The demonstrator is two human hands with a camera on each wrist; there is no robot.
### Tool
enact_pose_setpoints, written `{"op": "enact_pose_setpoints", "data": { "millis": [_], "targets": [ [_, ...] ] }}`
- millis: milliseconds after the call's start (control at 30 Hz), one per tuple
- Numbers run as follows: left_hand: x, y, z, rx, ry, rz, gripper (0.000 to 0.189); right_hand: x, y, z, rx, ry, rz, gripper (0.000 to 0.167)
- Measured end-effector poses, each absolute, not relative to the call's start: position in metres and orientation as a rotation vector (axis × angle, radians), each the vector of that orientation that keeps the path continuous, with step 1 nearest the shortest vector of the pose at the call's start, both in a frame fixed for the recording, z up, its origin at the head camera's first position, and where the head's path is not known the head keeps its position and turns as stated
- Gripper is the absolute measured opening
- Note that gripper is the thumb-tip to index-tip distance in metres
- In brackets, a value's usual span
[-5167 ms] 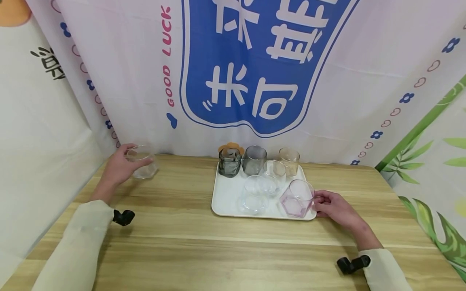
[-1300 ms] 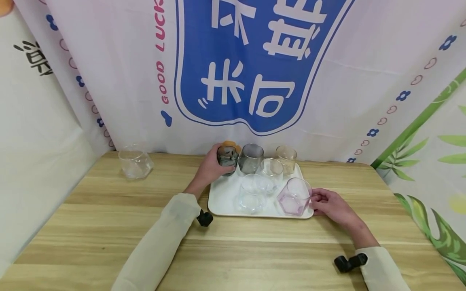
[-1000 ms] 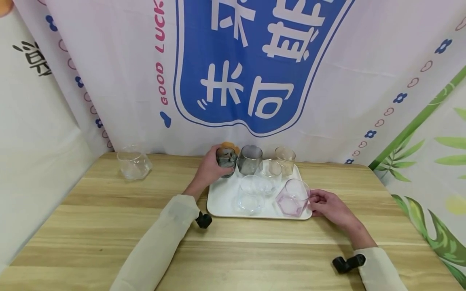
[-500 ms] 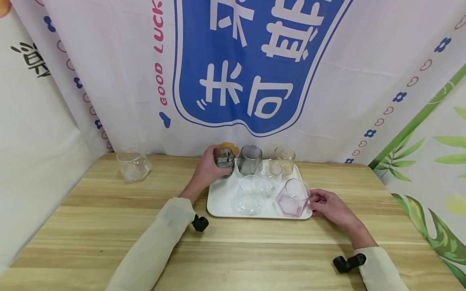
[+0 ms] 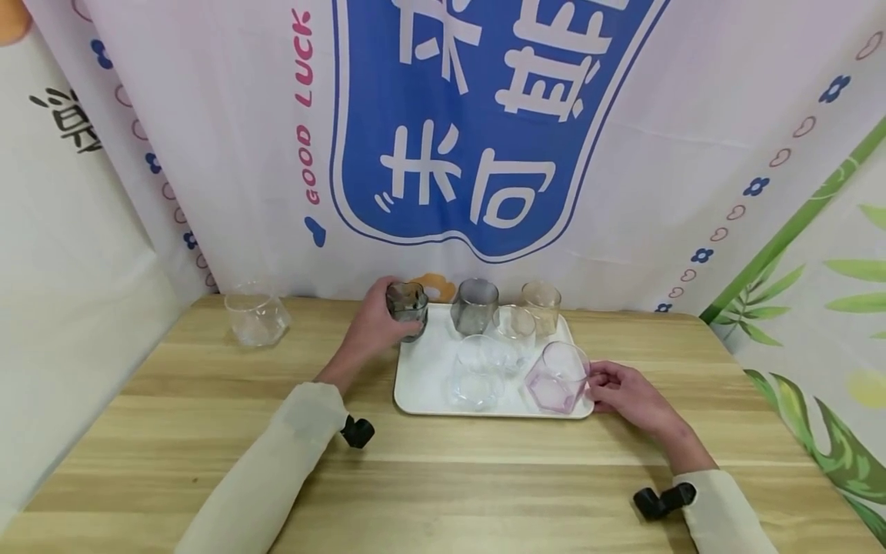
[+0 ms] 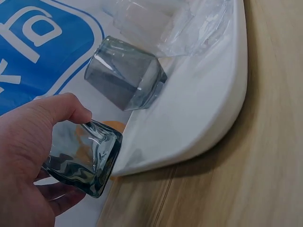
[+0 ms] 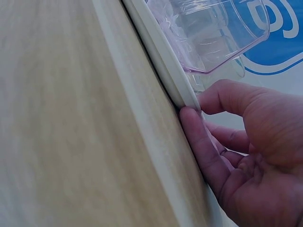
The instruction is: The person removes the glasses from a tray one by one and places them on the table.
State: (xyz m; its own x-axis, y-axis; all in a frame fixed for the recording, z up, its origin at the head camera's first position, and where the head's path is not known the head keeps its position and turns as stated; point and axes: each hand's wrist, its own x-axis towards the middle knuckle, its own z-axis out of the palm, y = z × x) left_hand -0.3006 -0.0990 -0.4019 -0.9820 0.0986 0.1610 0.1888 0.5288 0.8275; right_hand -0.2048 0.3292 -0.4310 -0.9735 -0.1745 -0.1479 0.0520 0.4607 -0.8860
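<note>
My left hand [image 5: 374, 323] grips a dark smoky drinking glass [image 5: 410, 308], thumb and fingers around its sides. In the left wrist view this dark glass [image 6: 87, 156] is tilted at the back left corner of the white tray [image 5: 425, 385], overlapping its edge. My right hand [image 5: 633, 396] pinches the tray's right rim; in the right wrist view its thumb and a finger meet at the tray edge [image 7: 177, 80]. A pink-tinted glass [image 5: 557, 385] stands on the tray beside that hand. A grey glass [image 5: 475, 312] stands at the tray's back.
On the tray are also an amber glass [image 5: 543, 308] and several clear glasses [image 5: 477, 381]. Another clear glass [image 5: 256, 319] stands alone at the back left of the wooden table [image 5: 443, 492]. A printed cloth [image 5: 263, 154] hangs along the table's back edge.
Earlier, my left hand let go of a clear glass at the table's back left and took hold of the dark glass. That glass has moved left to the tray's edge. The right hand stays put.
</note>
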Motion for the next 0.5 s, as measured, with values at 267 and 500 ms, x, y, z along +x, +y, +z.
{"op": "enact_pose_setpoints", "data": {
  "millis": [267, 500],
  "targets": [
    [-0.296, -0.131, -0.397, -0.256, -2.68, -1.379, 0.093, -0.206, 0.33, -0.432, -0.109, 2.501, -1.52, 0.054],
    [-0.295, -0.161, -0.394, -0.257, -2.707, -1.307, 0.091, -0.206, 0.329, -0.432, -0.11, 2.497, -1.524, 0.052]
  ]
}}
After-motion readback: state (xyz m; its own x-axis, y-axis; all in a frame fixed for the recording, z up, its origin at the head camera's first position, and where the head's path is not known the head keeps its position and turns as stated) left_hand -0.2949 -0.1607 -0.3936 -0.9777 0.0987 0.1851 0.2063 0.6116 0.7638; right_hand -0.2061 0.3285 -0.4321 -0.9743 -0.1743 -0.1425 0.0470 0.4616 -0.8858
